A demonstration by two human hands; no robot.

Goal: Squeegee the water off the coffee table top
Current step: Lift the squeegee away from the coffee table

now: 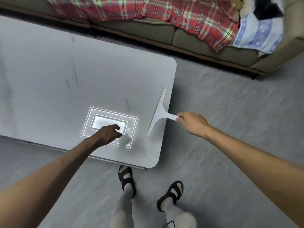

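Head view: your right hand pinches the handle end of the squeegee. Its blade lies just inside the right edge of the coffee table top. Press the blade evenly and carry each stroke off the edge. Your left hand hangs loosely curled over the glossy top, holding nothing. Beyond the table, a sofa with a plaid blanket stands on the grey floor.

Both bare arms reach forward, elbows nearly straight. The left hand hangs palm down with its fingers loosely curled, holding nothing. To its right, the right hand lies knuckles up, fingers and thumb pinching the handle end of the squeegee.
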